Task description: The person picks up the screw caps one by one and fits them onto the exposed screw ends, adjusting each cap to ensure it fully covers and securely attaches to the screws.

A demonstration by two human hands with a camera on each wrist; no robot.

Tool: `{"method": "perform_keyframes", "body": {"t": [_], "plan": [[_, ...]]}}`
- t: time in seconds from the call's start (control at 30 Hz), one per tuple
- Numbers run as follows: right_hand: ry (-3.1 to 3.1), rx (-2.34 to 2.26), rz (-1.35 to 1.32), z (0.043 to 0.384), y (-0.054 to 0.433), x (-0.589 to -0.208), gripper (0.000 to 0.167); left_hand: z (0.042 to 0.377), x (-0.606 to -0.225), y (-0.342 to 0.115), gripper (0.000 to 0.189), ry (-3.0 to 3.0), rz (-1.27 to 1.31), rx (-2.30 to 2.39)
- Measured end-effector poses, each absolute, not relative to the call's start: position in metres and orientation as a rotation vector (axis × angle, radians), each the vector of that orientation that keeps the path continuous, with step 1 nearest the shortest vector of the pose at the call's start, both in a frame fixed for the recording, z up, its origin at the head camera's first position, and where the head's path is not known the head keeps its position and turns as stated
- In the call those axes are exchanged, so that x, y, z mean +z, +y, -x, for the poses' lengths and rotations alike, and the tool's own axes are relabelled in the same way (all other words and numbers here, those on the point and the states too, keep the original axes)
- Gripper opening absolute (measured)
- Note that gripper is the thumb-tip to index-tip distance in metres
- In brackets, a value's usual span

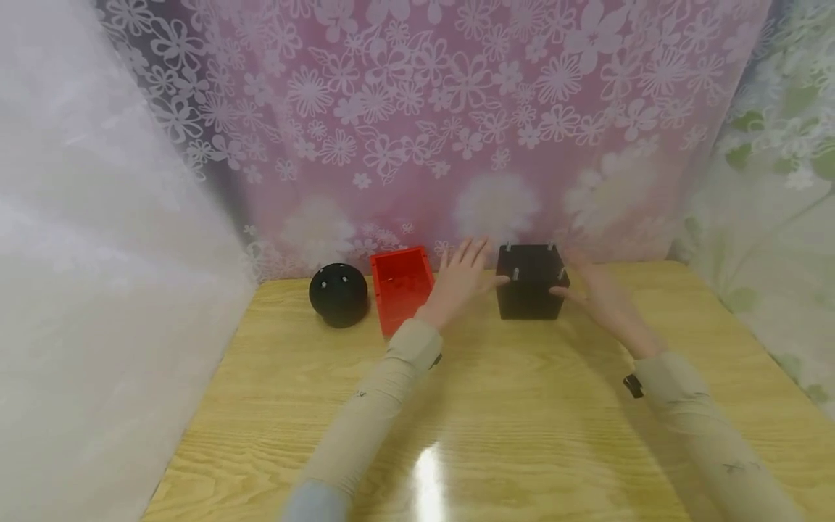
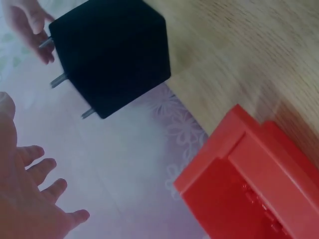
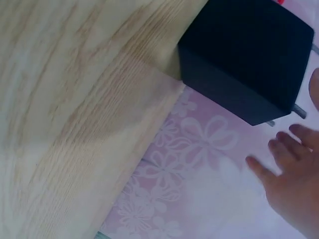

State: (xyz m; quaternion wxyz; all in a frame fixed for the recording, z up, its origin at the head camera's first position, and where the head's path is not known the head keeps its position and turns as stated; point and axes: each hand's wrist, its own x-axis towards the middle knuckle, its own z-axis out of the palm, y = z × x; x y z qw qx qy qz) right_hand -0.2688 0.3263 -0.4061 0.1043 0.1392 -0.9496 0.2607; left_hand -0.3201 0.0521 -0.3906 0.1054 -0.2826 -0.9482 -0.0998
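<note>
A black box (image 1: 531,299) with several metal pegs standing up from its top sits near the table's back edge. To its left, my left hand (image 1: 458,284) is spread, with its thumb pointing at the box's top edge. The left wrist view shows a gap between that hand (image 2: 30,184) and the box (image 2: 112,55). On the other side my right hand (image 1: 603,301) has its fingers extended and its thumb beside the box. In the right wrist view the right hand (image 3: 294,179) appears apart from the box (image 3: 244,55). Neither hand holds anything.
A red open-topped box (image 1: 399,284) stands left of the black one, partly behind my left hand and wrist. Farther left is a rounded black object (image 1: 339,296) with small metal pegs on top. Flowered curtains (image 1: 417,130) hang behind the wooden table (image 1: 509,413).
</note>
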Motion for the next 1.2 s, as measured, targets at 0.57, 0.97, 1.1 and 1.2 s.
{"method": "perform_keyframes", "body": {"t": [0.57,0.97,1.1,1.2], "plan": [[-2.745,0.561,-0.525,0.288,0.331,-0.432,0.074,0.338,-0.421,0.094,0.080,-2.866,1.001,-0.215],[-2.579,0.404,-0.610,0.289,0.336,-0.442,0.068,0.340,-0.427,0.096,0.072,-2.822,0.974,-0.179],[-2.584,0.376,-0.613,0.290,0.338,-0.442,0.068,0.340,-0.428,0.097,0.072,-2.823,0.970,-0.156],[-2.608,0.377,-0.605,0.289,0.338,-0.442,0.068,0.340,-0.428,0.098,0.072,-2.822,0.966,-0.144]]}}
